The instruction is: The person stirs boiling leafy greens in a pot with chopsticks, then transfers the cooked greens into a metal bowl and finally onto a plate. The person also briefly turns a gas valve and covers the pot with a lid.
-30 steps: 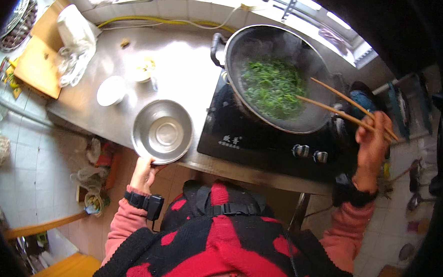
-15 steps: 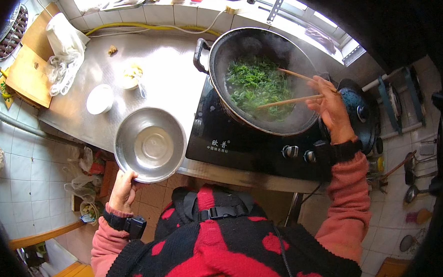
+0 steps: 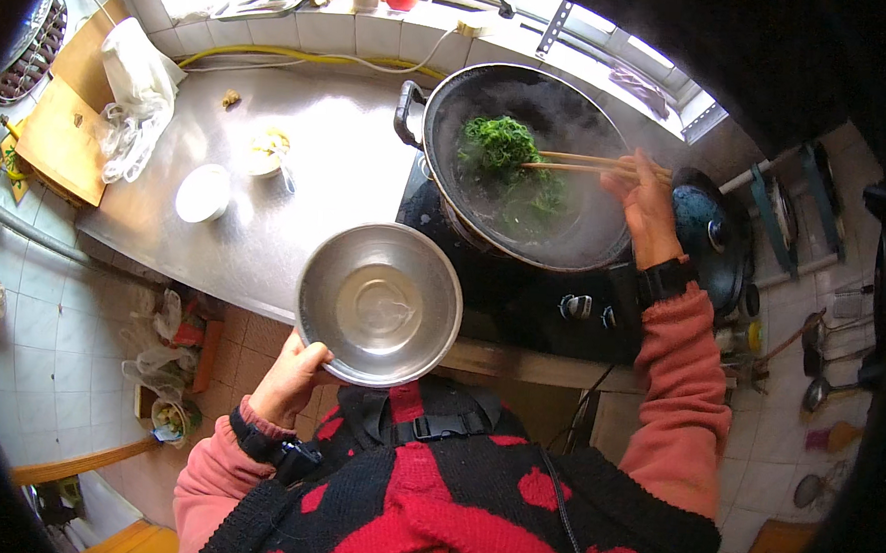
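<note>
My left hand [image 3: 295,377] grips the near rim of a steel bowl [image 3: 379,303], which tilts slightly and has only a little clear liquid or shine at its bottom. In my right hand [image 3: 643,202] is a pair of wooden chopsticks [image 3: 584,165], pinched together on a clump of green leafy vegetables [image 3: 500,144]. The clump is bunched up over the black wok [image 3: 437,191], and more greens lie in the steaming water below it. Beneath the wok is a black glass cooktop [image 3: 532,306] with knobs along its front.
Left on the steel counter [image 3: 164,252] stand a white bowl [image 3: 203,194] and a small bowl of chopped pieces [image 3: 267,153]. Cutting boards [image 3: 64,152] and a plastic bag [image 3: 136,120] lean at the wall. A wok lid [image 3: 706,230] stands right of the wok.
The steel bowl has moved right, closer to the wok, with my left hand. The chopsticks have closed together, and the spread greens are now gathered into a clump.
</note>
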Available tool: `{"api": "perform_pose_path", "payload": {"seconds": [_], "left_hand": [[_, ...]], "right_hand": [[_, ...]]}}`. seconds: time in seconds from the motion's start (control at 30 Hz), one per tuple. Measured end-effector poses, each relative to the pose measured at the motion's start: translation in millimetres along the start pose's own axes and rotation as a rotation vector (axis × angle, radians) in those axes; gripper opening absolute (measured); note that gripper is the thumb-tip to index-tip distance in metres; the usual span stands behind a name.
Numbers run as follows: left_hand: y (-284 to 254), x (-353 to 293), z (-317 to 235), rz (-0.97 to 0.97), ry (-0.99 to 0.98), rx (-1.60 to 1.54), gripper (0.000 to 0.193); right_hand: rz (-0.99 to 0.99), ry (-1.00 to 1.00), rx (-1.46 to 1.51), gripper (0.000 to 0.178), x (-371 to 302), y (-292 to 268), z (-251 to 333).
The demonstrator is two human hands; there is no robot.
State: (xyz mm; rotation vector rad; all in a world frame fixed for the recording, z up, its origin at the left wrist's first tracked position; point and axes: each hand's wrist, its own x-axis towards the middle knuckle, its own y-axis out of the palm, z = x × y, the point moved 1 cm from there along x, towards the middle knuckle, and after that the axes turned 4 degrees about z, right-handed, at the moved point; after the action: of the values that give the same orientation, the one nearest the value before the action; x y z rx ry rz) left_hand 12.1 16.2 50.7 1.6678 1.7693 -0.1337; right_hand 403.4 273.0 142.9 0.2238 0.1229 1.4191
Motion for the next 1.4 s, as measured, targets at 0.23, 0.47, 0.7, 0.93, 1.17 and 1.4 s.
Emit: {"api": "perform_pose_path", "payload": {"seconds": [0.23, 0.47, 0.7, 0.93, 1.17, 1.4], "left_hand": [[20.5, 12.8, 0.5, 0.046, 0.016, -0.009, 0.04], [16.2, 29.8, 3.9, 0.134, -0.037, 0.001, 0.035], [22.1, 31.9, 0.8, 0.124, -0.034, 0.063, 0.041], [30.4, 36.1, 2.1, 0.162, -0.046, 0.045, 0.051], [30.0, 32.0, 7.6, 0.185, 0.0, 0.048, 0.06], [33.1, 25.1, 11.4, 0.164, 0.02, 0.058, 0.061]], "right_hand": [[-0.043, -0.012, 0.219, 0.026, -16.9, -17.1, -0.9], [-0.044, -0.09, 0.396, 0.028, -34.0, -28.1, 17.7], [-0.001, -0.148, 0.563, 0.029, -45.1, -35.6, 59.8], [0.032, -0.238, 0.656, 0.031, -45.4, -33.1, 112.9], [0.12, -0.26, 0.739, 0.034, -42.1, -23.3, 149.6], [0.226, -0.29, 0.825, 0.033, -37.8, -18.7, 161.2]]}}
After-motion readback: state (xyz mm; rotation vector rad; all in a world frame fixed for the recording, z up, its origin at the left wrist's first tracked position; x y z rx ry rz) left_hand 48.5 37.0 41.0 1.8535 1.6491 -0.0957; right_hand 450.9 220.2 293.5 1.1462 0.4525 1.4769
